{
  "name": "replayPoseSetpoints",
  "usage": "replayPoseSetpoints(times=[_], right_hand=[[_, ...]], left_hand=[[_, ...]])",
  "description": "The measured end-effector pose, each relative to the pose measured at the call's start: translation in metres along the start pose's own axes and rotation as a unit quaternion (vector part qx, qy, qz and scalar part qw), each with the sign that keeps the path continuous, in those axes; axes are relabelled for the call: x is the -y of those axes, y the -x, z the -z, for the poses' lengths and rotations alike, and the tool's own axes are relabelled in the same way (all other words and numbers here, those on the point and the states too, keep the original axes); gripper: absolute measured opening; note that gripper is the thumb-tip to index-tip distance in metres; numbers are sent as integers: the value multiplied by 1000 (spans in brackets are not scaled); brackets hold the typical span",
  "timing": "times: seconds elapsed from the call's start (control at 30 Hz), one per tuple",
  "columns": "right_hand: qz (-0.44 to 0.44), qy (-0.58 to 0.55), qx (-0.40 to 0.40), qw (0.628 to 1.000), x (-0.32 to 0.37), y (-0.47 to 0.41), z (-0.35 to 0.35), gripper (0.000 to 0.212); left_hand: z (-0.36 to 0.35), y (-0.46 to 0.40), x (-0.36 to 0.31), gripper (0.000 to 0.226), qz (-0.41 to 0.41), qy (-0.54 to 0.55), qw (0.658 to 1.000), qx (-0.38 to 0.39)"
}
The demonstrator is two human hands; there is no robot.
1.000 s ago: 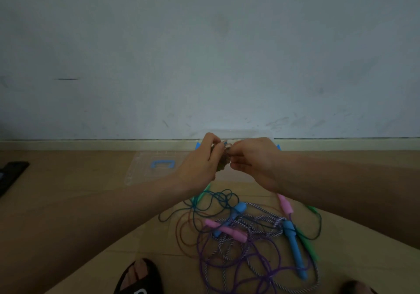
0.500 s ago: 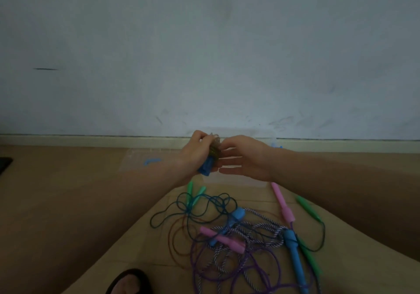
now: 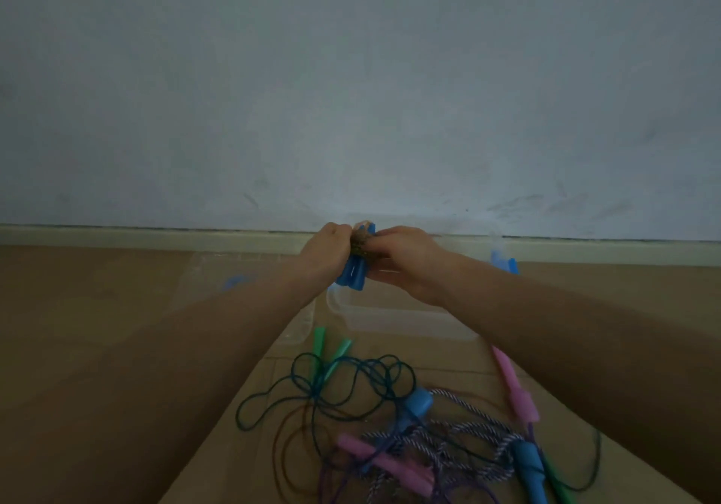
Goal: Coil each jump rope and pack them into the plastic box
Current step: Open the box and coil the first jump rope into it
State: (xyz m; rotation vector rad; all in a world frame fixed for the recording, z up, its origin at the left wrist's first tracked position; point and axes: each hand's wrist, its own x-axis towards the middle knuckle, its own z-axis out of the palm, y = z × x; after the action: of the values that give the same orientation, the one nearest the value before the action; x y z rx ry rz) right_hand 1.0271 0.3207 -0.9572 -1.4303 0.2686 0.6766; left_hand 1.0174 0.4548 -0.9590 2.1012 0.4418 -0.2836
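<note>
A clear plastic box (image 3: 405, 318) is seen at centre frame on the floor. Loose jump ropes (image 3: 390, 425) are tangled at lower centre. Above the box, a coiled rope with blue handles (image 3: 356, 265) is pinched by the left hand (image 3: 325, 256) and right hand (image 3: 405, 260).

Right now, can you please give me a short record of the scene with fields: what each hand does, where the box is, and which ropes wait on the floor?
left hand: grips the coiled brownish jump rope with blue handles
right hand: pinches the same bundle from the other side
bundle position: held up above the clear plastic box
box state: open, on the floor by the wall
lid: clear lid with blue latch, flat to the left of the box
waiting on floor: tangled pile of loose jump ropes with green, pink and blue handles, in front of the box
</note>
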Motion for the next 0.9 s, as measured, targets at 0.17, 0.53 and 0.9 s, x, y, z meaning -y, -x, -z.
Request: replayPoseSetpoints(times=[0.17,0.53,0.9], right_hand=[[-28,39,-82,995,-21,-43,15,29],[-84,342,-31,935,-61,-99,8,31],[-27,544,-15,839,-38,-58,8,36]], left_hand=[[-8,-19,29,20,-65,-206,976,-23],[-31,-32,55,58,-116,-264,957,13],[-19,-16,45,55,-110,-312,944,0]])
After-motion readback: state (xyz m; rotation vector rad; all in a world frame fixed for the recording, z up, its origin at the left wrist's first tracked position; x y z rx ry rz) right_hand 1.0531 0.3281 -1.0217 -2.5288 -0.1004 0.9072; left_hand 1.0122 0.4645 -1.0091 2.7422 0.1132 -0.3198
